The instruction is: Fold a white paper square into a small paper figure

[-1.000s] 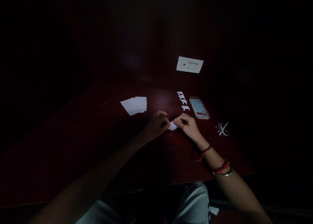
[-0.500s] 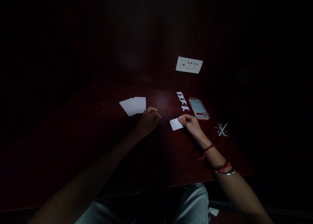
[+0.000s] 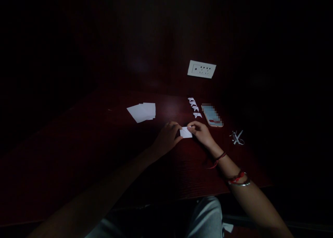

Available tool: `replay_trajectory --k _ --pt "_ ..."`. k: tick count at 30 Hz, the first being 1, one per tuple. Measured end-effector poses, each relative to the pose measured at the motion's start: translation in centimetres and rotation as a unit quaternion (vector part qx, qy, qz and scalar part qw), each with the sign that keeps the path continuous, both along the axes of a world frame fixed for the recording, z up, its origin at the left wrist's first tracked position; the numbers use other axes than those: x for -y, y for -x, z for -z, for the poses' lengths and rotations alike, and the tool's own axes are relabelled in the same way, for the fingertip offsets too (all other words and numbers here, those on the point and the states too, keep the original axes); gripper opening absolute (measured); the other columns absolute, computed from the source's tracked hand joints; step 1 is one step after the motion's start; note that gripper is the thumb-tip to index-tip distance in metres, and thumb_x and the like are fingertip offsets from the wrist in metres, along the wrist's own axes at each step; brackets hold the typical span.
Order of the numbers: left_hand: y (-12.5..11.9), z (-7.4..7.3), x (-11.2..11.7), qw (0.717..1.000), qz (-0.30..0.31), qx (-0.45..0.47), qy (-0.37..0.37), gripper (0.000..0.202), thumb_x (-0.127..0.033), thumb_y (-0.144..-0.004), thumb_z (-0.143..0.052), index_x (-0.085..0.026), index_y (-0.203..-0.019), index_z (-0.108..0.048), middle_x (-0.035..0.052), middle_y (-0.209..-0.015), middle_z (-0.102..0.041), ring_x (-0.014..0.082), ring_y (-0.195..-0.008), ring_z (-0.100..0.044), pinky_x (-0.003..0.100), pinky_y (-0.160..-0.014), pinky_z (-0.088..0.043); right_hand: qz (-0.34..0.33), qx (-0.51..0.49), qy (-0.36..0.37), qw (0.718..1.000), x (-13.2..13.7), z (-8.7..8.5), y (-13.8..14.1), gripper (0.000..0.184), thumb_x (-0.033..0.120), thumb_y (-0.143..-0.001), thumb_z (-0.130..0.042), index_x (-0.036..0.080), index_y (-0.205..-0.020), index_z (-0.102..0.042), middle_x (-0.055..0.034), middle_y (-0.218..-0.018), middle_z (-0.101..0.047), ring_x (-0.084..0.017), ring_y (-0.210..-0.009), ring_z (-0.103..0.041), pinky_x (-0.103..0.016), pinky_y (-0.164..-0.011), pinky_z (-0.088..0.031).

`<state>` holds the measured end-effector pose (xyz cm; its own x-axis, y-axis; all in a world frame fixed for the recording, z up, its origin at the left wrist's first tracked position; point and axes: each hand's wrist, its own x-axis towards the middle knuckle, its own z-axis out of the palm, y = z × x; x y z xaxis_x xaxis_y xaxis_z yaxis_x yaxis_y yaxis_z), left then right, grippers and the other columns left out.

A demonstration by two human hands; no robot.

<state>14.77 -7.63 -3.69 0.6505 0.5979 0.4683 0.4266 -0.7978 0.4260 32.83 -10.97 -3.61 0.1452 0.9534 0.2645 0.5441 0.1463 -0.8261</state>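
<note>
A small folded white paper (image 3: 186, 132) with a slanting crease is between my two hands, just above or on the dark red table (image 3: 161, 175). My right hand (image 3: 201, 133) pinches its upper right corner between thumb and fingers. At the paper's left edge, my left hand (image 3: 169, 135) has its thumb and fingers closed on it. Beyond my right hand, several small folded paper pieces (image 3: 194, 108) stand in a row. A fanned stack of white paper sheets (image 3: 142, 112) lies to the far left of my left hand.
A phone (image 3: 212, 115) lies right of the folded row. Thin paper strips (image 3: 237, 137) are heaped near the table's right side. On the back wall sits a white socket plate (image 3: 201, 69). A white scrap (image 3: 228, 227) lies below the table's front edge.
My left hand has moved right, from near the paper stack to the folded paper, and taken its left edge. The paper has turned slightly level; my right hand still holds it.
</note>
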Motion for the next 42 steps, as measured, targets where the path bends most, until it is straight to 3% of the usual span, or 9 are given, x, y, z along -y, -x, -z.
replay_trajectory --k 6,11,17,24,27,32,36,39,42 --pt "-0.3 0.2 -0.3 1.000 0.009 -0.002 0.023 0.027 -0.013 -0.072 -0.052 -0.019 -0.097 -0.046 -0.0004 -0.080 -0.052 0.0149 -0.078 -0.050 0.029 -0.074 -0.041 -0.007 0.014 -0.009 1.000 0.0 0.2 0.2 0.019 0.025 -0.071 -0.050 0.018 -0.086 -0.060 0.0011 -0.065 -0.053 -0.011 -0.059 -0.046 -0.023 -0.058 -0.038" --pt "-0.3 -0.4 0.0 1.000 -0.009 0.002 0.006 0.008 -0.014 -0.074 -0.049 -0.017 -0.081 -0.047 0.0042 -0.093 -0.047 0.0169 -0.088 -0.048 0.031 -0.078 -0.039 -0.017 0.032 -0.021 0.999 -0.2 0.4 0.3 0.013 0.023 -0.073 -0.046 0.017 -0.079 -0.056 0.0007 -0.067 -0.053 -0.012 -0.061 -0.047 -0.024 -0.060 -0.039" --pt "0.8 -1.7 -0.9 0.994 0.065 -0.083 -0.008 0.011 -0.012 -0.078 -0.041 -0.017 -0.075 -0.050 0.0028 -0.080 -0.054 0.0161 -0.076 -0.052 0.030 -0.073 -0.039 -0.054 0.078 -0.051 0.994 0.2 -1.1 0.0 0.005 0.017 -0.073 -0.049 0.018 -0.072 -0.054 -0.0023 -0.079 -0.051 -0.015 -0.077 -0.048 -0.030 -0.075 -0.038" --pt "2.6 -2.4 -1.5 0.978 0.146 -0.150 -0.010 0.007 -0.022 -0.077 -0.049 -0.020 -0.081 -0.055 0.0011 -0.084 -0.059 0.0143 -0.076 -0.055 0.025 -0.070 -0.039 -0.175 0.248 -0.124 0.945 1.8 -2.6 -1.2 0.011 0.017 -0.081 -0.043 0.019 -0.077 -0.054 -0.0074 -0.093 -0.051 -0.018 -0.088 -0.045 -0.033 -0.079 -0.036" --pt "2.6 -2.7 -1.3 0.976 0.142 -0.161 -0.020 0.021 -0.035 -0.076 -0.054 -0.022 -0.091 -0.057 0.0027 -0.093 -0.060 0.0174 -0.085 -0.055 0.028 -0.077 -0.038 -0.252 0.273 -0.102 0.923 2.4 -3.0 -1.8 0.015 0.013 -0.081 -0.042 0.020 -0.078 -0.055 -0.0060 -0.090 -0.055 -0.017 -0.086 -0.046 -0.032 -0.077 -0.038" --pt "2.0 -3.2 -1.3 0.972 0.112 -0.203 -0.024 0.021 -0.030 -0.074 -0.059 -0.022 -0.094 -0.058 0.0031 -0.095 -0.061 0.0196 -0.088 -0.055 0.031 -0.078 -0.037 -0.358 0.261 -0.045 0.895 3.2 -3.6 -1.7 0.030 0.002 -0.077 -0.036 0.020 -0.073 -0.059 -0.0018 -0.087 -0.061 -0.014 -0.085 -0.051 -0.029 -0.080 -0.038" --pt "1.9 -3.0 -1.7 0.976 0.108 -0.192 0.005 0.018 -0.028 -0.075 -0.058 -0.020 -0.092 -0.060 0.0028 -0.092 -0.062 0.0187 -0.085 -0.057 0.028 -0.076 -0.038 -0.293 0.264 -0.028 0.919 3.6 -3.3 -0.7 0.013 0.017 -0.078 -0.047 0.019 -0.084 -0.058 -0.0025 -0.081 -0.060 -0.014 -0.078 -0.053 -0.029 -0.076 -0.040" --pt "2.1 -2.6 -2.2 0.976 0.128 -0.168 0.046 0.019 -0.028 -0.078 -0.054 -0.021 -0.095 -0.059 0.0011 -0.092 -0.062 0.0158 -0.083 -0.057 0.025 -0.074 -0.039 -0.238 0.262 -0.020 0.935 3.8 -2.8 -0.2 0.024 0.031 -0.074 -0.057 0.018 -0.095 -0.056 -0.0036 -0.083 -0.060 -0.015 -0.078 -0.054 -0.029 -0.074 -0.041" --pt "2.3 -2.4 -2.6 0.976 0.137 -0.148 0.083 0.023 -0.031 -0.079 -0.053 -0.021 -0.099 -0.057 0.0000 -0.091 -0.063 0.0137 -0.081 -0.057 0.023 -0.072 -0.039 -0.240 0.246 -0.013 0.939 4.0 -2.6 0.0 0.024 0.031 -0.076 -0.055 0.017 -0.095 -0.058 -0.0048 -0.088 -0.059 -0.014 -0.081 -0.055 -0.026 -0.073 -0.042"
